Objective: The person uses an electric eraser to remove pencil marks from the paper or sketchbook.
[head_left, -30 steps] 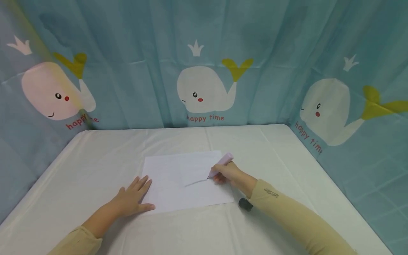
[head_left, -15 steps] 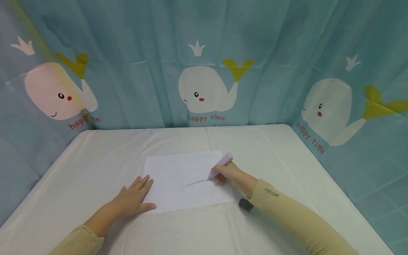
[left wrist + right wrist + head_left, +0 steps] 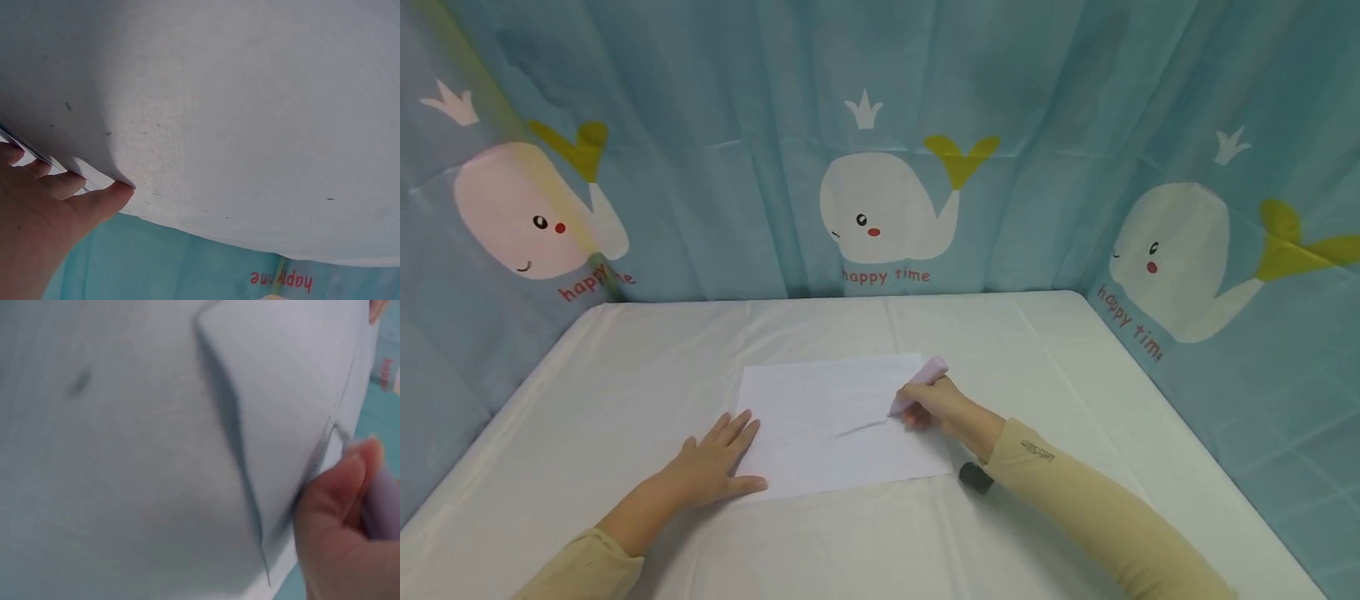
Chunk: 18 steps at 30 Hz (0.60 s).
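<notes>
A white sheet of paper (image 3: pixel 805 458) lies on the table, with a short thin slanted line (image 3: pixel 861 428) drawn near its middle. My left hand (image 3: pixel 711 467) rests flat with spread fingers on the sheet's left edge. My right hand (image 3: pixel 934 402) pinches a lilac marker (image 3: pixel 929 372) between thumb and fingers. The marker leans, and its tip is just beyond the right end of the line. In the right wrist view the thumb and fingers curl round the marker (image 3: pixel 382 503), its tip close to the paper. Whether the tip touches the sheet I cannot tell.
A dark cap-like cylinder (image 3: pixel 975 477) lies below the sheet's right corner, beside the right sleeve. White cloth (image 3: pixel 1045 358) covers the table. Blue curtains (image 3: pixel 722 208) with printed whales stand around its back and sides. The paper's near edge (image 3: pixel 234 419) lifts slightly in the right wrist view.
The marker's tip has shifted slightly up from the line's right end, where it was half a second ago. My left hand has stayed on the paper.
</notes>
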{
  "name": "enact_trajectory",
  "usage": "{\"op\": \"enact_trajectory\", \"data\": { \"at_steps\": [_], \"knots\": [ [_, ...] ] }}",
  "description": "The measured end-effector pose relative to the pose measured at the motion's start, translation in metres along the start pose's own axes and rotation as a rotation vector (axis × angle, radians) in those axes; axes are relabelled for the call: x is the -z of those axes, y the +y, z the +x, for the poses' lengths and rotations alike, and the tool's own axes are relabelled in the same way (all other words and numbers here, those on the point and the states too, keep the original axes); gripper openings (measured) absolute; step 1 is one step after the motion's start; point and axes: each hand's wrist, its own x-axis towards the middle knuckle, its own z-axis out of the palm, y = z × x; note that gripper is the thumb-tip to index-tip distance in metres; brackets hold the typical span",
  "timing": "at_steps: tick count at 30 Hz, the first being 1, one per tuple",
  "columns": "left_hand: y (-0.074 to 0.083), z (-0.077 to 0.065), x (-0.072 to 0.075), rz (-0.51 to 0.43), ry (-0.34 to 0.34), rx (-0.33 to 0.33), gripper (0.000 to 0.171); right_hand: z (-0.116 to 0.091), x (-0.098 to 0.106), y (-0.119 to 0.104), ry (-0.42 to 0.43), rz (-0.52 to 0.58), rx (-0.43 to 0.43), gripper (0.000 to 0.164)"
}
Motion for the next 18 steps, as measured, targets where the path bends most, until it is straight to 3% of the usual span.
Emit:
{"op": "enact_trajectory", "data": {
  "at_steps": [18],
  "knots": [
    [0.0004,0.0014,-0.0003,0.009,-0.002,0.002,0.094,0.001,-0.0006,0.0007,0.013,0.016,-0.007,0.017]
  ]
}}
